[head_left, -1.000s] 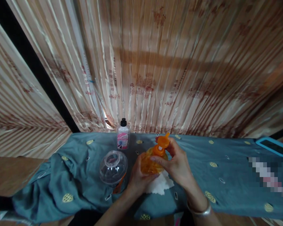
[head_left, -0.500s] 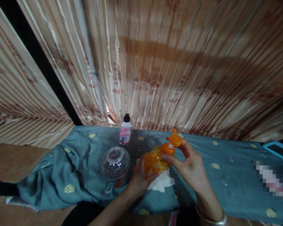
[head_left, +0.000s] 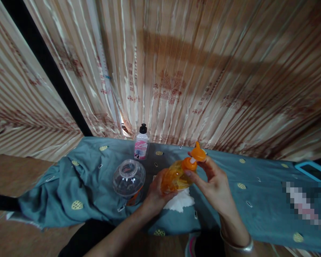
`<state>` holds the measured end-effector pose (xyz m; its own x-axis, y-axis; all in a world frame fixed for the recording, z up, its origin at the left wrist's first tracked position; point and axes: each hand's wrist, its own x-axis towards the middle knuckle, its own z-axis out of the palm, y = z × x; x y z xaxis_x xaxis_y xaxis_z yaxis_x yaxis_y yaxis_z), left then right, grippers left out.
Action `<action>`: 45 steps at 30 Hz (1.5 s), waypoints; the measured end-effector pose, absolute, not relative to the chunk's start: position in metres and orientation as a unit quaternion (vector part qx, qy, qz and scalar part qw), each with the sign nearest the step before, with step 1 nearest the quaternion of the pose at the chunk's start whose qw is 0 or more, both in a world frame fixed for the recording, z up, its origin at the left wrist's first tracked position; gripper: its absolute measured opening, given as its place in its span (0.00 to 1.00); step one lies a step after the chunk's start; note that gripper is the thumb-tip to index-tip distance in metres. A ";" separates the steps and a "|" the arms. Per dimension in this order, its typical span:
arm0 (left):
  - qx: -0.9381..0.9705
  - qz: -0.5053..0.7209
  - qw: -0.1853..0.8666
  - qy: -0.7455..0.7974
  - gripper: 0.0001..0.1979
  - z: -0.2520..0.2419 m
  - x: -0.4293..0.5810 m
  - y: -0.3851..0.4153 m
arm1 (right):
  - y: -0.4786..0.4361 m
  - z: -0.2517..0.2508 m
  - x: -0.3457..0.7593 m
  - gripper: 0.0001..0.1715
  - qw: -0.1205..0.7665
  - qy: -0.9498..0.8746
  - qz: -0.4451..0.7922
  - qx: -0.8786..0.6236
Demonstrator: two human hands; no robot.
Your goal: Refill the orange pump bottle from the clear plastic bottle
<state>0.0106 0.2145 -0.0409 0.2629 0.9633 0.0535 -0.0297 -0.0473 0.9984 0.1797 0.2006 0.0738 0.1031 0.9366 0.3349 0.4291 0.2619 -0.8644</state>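
Note:
A pump bottle [head_left: 176, 175] of clear orange-yellow plastic is held tilted to the right over the cloth. My left hand [head_left: 157, 189] is wrapped around its body from the left. At the orange collar and pump head [head_left: 198, 155], my right hand [head_left: 212, 182] has its thumb and fingers closed on the neck. A white tissue [head_left: 179, 201] lies below the bottle. To the left stands a clear plastic cup with a domed lid [head_left: 129, 176], with some orange at its lower side. Behind it is a small bottle with a black cap and pink label [head_left: 141, 144].
A teal cloth with yellow prints [head_left: 93, 185] covers the bench. At the right lie a blue-framed object [head_left: 314, 170] and a pixelated patch. A pleated curtain [head_left: 171, 71] hangs close behind, and a black pole [head_left: 42, 64] slants at the left.
The whole view has shifted slightly, so things sit a little higher in it. Both hands keep their hold on the pump bottle, with little other visible change.

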 end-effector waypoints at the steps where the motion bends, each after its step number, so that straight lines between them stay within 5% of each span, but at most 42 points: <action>1: 0.570 0.450 0.552 0.409 0.37 -0.041 0.011 0.215 | 0.200 0.075 0.181 0.11 0.490 -0.632 0.275 -0.534; 9: 0.565 0.460 0.556 0.399 0.36 -0.040 0.012 0.213 | 0.200 0.070 0.175 0.32 0.497 -0.599 0.232 -0.584; 15: 0.574 0.458 0.543 0.408 0.35 -0.038 0.010 0.212 | 0.198 0.076 0.178 0.16 0.494 -0.636 0.324 -0.497; 22: 0.582 0.449 0.538 0.412 0.36 -0.036 0.011 0.213 | 0.202 0.073 0.174 0.27 0.526 -0.603 0.286 -0.528; 27: 0.584 0.448 0.536 0.413 0.35 -0.037 0.010 0.213 | 0.199 0.079 0.177 0.16 0.530 -0.609 0.335 -0.486; 35: 0.587 0.450 0.528 0.418 0.36 -0.042 0.010 0.214 | 0.200 0.077 0.174 0.27 0.503 -0.612 0.286 -0.539; 41: 0.573 0.448 0.545 0.416 0.37 -0.040 0.011 0.213 | 0.200 0.076 0.176 0.16 0.504 -0.616 0.326 -0.510; 45: 0.571 0.447 0.553 0.410 0.37 -0.041 0.011 0.213 | 0.196 0.080 0.179 0.19 0.478 -0.641 0.357 -0.483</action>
<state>0.0112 0.2131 -0.0411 0.2639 0.9629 0.0568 -0.0251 -0.0520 0.9983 0.1786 0.1958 0.0804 -0.0769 0.9602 0.2686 0.2771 0.2794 -0.9193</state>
